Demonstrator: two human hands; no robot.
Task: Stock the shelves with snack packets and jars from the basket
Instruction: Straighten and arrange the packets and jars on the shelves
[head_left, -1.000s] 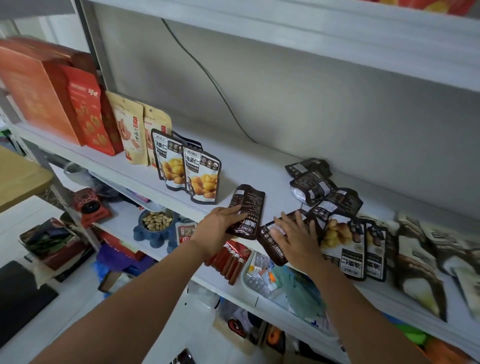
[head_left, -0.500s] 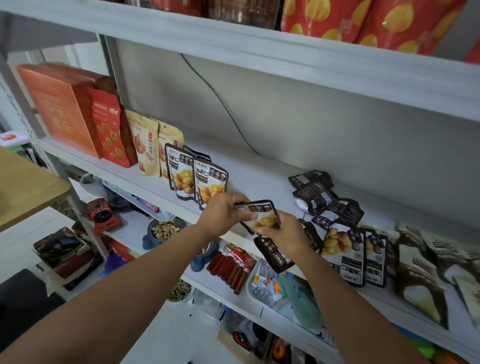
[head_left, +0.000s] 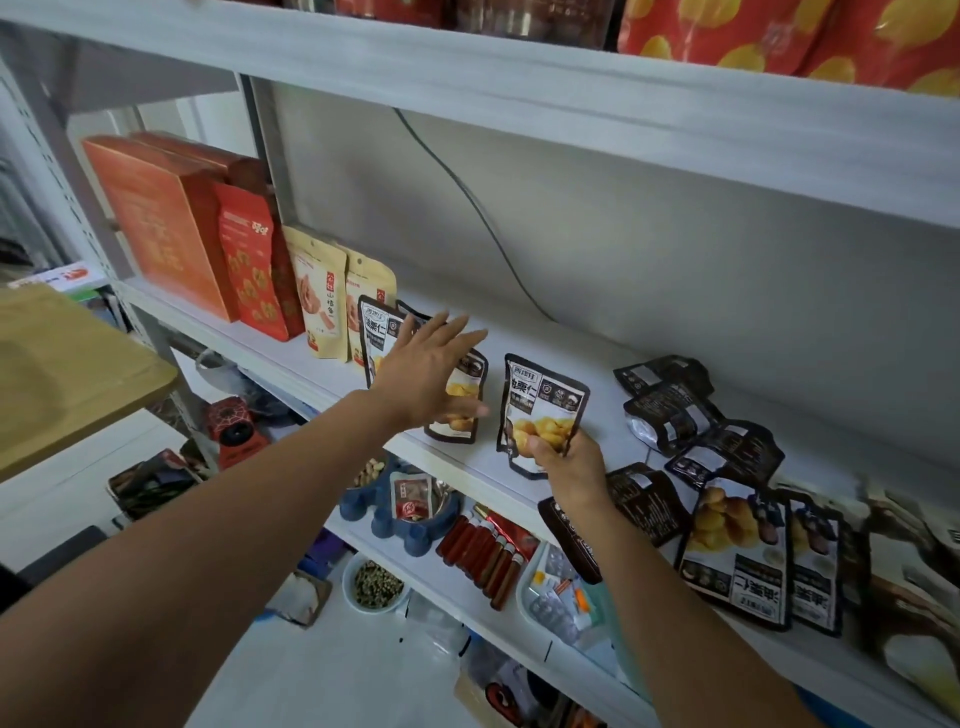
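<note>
The right hand has its grip closed on the bottom corner of a chestnut packet, fingers curled on the front and holding it upright. This packet is a flat, glossy black pouch with rounded corners, white print at the top and a picture of yellow kernels below. Its lower edge is down at the white painted shelf, close to the front edge; I cannot tell if it really rests there. Just left of the packet, the left hand holds nothing, its grip spread wide with straight fingers, the palm in front of two standing packets of the same kind. Whether the palm touches them I cannot tell. Further left of the packet stand two matte beige pouches, then a red bag with a round pattern, then tall orange-red cardboard boxes. Right of the packet, several black pouches lie flat and crumpled in a loose pile, backs up. Near them, toward the shelf's front edge, two more pouches lie face up and show the yellow kernels. Behind the packet a thin dark cable runs down the grey back wall. Below the packet, on the lower shelf, lie a row of red sausage-like sticks and a blue lobed bowl.
</note>
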